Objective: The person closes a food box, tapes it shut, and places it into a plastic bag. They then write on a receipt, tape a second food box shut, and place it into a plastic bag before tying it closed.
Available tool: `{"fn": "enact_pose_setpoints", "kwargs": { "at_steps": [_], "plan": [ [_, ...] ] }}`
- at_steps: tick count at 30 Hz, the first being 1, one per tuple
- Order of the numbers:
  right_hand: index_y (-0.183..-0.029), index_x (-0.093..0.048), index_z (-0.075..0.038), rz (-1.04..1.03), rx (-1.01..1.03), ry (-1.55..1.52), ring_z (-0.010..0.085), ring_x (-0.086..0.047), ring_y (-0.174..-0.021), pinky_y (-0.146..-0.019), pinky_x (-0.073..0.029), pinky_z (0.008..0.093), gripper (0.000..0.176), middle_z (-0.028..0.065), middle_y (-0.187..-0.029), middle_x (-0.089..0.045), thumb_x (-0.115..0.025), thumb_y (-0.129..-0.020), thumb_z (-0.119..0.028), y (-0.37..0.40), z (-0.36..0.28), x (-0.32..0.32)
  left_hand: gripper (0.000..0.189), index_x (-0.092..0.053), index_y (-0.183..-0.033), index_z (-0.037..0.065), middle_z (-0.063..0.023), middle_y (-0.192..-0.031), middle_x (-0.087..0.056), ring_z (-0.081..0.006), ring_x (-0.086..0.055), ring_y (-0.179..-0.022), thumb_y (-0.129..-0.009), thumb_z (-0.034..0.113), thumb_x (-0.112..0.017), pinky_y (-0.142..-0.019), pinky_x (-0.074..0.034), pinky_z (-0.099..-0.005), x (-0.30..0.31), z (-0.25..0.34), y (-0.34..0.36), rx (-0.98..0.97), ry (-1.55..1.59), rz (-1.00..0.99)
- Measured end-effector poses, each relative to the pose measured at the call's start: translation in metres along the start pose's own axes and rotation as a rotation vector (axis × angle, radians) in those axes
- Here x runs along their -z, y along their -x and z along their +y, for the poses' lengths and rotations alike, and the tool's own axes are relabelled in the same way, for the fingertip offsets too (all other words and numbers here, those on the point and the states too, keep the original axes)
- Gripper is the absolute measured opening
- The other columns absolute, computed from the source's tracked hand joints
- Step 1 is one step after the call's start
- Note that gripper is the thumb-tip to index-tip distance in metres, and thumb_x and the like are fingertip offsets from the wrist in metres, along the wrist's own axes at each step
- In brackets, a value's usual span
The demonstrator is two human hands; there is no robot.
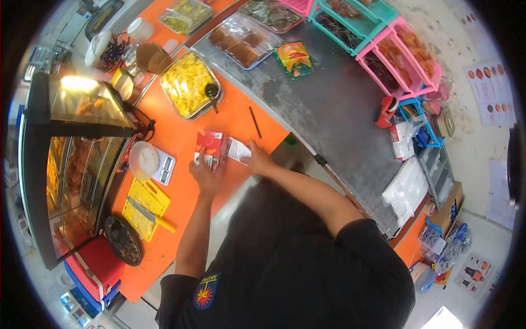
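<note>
On the orange counter in front of me lies a small red box with white and green printed parts. My left hand grips its near end, fingers over the printed face. Just to the right, my right hand pinches a white printed slip of paper between thumb and fingers. The slip's left edge is right beside the box. Beyond my right hand a thin black pen rests on the counter.
To the left are a scale, a plastic tub, and a knife on a yellow cutting board. A lit glass display case stands far left. Ahead sits a container of yellow pieces; pink baskets stand back right.
</note>
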State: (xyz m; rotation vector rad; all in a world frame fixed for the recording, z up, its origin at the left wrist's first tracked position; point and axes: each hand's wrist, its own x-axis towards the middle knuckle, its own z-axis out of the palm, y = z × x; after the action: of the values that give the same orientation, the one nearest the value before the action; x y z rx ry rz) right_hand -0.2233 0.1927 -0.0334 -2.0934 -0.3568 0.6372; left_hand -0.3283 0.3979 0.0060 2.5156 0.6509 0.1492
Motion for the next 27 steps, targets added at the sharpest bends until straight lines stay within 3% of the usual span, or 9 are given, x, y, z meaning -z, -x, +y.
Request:
{"fn": "enact_pose_setpoints", "kwargs": {
  "at_steps": [5, 7, 9, 12, 16, 18, 22, 25, 27],
  "plan": [
    [-0.155, -0.047, -0.014, 0.269, 0.148, -0.14, 0.0477, -0.068, -0.118, -0.102, -0.053, 0.0518, 0.066, 0.0286, -0.131, -0.07, -0.075, -0.096, -0.022, 0.041, 0.034, 0.107, 0.094, -0.039, -0.162, 0.012, -0.0362, -0.143, -0.035, -0.0564, -0.038, -0.132, -0.086, 0.04, -0.086, -0.114, -0.034, -0.0645, -0.025, 0.059, 0.011, -0.047, 0.167, 0.07],
    [-0.162, -0.041, -0.03, 0.258, -0.039, -0.083, 0.0472, -0.068, -0.12, -0.102, -0.053, 0.0533, 0.071, 0.0282, -0.13, -0.07, -0.073, -0.098, -0.022, 0.072, 0.062, 0.171, 0.094, -0.039, -0.161, 0.009, -0.0361, -0.142, -0.038, -0.0562, -0.039, -0.131, -0.086, 0.039, -0.087, -0.113, -0.034, -0.0643, -0.047, 0.1, 0.016, -0.2, 0.485, 0.092],
    [-0.16, -0.043, -0.036, 0.201, -0.308, 0.028, 0.0461, -0.067, -0.121, -0.103, -0.052, 0.0547, 0.068, 0.0276, -0.13, -0.07, -0.071, -0.099, -0.024, 0.106, 0.089, 0.23, 0.094, -0.039, -0.161, 0.01, -0.0369, -0.141, -0.038, -0.0568, -0.039, -0.13, -0.086, 0.039, -0.087, -0.112, -0.035, -0.0645, -0.057, 0.162, 0.018, -0.265, 0.343, 0.015],
    [-0.161, -0.043, -0.033, 0.249, -0.25, 0.234, 0.0477, -0.069, -0.116, -0.102, -0.054, 0.0544, 0.064, 0.019, -0.129, -0.074, -0.068, -0.102, -0.035, 0.149, 0.163, 0.275, 0.093, -0.039, -0.161, 0.014, -0.0388, -0.14, -0.039, -0.0575, -0.039, -0.129, -0.085, 0.038, -0.087, -0.111, -0.035, -0.0648, -0.1, 0.252, 0.019, -0.413, 0.17, -0.106],
    [-0.163, -0.038, -0.031, 0.26, -0.439, 0.191, 0.0487, -0.071, -0.11, -0.098, -0.055, 0.0555, 0.073, 0.0252, -0.124, -0.074, -0.072, -0.099, -0.037, 0.173, 0.203, 0.304, 0.092, -0.038, -0.162, 0.022, -0.0409, -0.14, -0.036, -0.0548, -0.041, -0.126, -0.085, 0.036, -0.086, -0.111, -0.035, -0.0634, -0.162, 0.356, 0.033, -0.534, -0.041, -0.27],
    [-0.166, -0.03, -0.024, 0.319, -0.399, -0.013, 0.0485, -0.073, -0.103, -0.095, -0.057, 0.0563, 0.083, 0.0318, -0.117, -0.073, -0.072, -0.097, -0.044, 0.176, 0.225, 0.305, 0.091, -0.038, -0.163, 0.026, -0.0411, -0.14, -0.037, -0.0563, -0.041, -0.126, -0.086, 0.04, -0.085, -0.11, -0.034, -0.0656, -0.196, 0.373, 0.04, -0.559, -0.088, -0.29],
    [-0.167, -0.024, -0.017, 0.412, -0.445, 0.019, 0.0477, -0.074, -0.099, -0.091, -0.058, 0.0573, 0.089, 0.0302, -0.11, -0.075, -0.072, -0.098, -0.044, 0.189, 0.234, 0.321, 0.094, -0.033, -0.165, 0.028, -0.0428, -0.143, -0.035, -0.0596, -0.038, -0.132, -0.088, 0.05, -0.082, -0.112, -0.031, -0.0689, -0.24, 0.38, 0.054, -0.617, -0.251, -0.246],
    [-0.16, -0.036, -0.012, 0.312, -0.526, 0.136, 0.0463, -0.075, -0.094, -0.084, -0.059, 0.0569, 0.077, 0.0273, -0.104, -0.075, -0.073, -0.098, -0.039, 0.204, 0.224, 0.355, 0.098, -0.03, -0.167, 0.028, -0.0446, -0.149, -0.029, -0.0613, -0.033, -0.137, -0.087, 0.052, -0.082, -0.114, -0.027, -0.0701, -0.238, 0.393, 0.06, -0.559, -0.346, -0.294],
    [-0.145, -0.05, -0.009, 0.438, -0.537, 0.146, 0.0489, -0.074, -0.094, -0.084, -0.059, 0.0584, 0.057, 0.0261, -0.11, -0.075, -0.071, -0.099, -0.036, 0.204, 0.234, 0.378, 0.101, -0.027, -0.167, 0.025, -0.0459, -0.153, -0.025, -0.063, -0.026, -0.143, -0.087, 0.053, -0.082, -0.116, -0.021, -0.0725, -0.237, 0.4, 0.063, -0.536, -0.393, -0.325]
  ]
}}
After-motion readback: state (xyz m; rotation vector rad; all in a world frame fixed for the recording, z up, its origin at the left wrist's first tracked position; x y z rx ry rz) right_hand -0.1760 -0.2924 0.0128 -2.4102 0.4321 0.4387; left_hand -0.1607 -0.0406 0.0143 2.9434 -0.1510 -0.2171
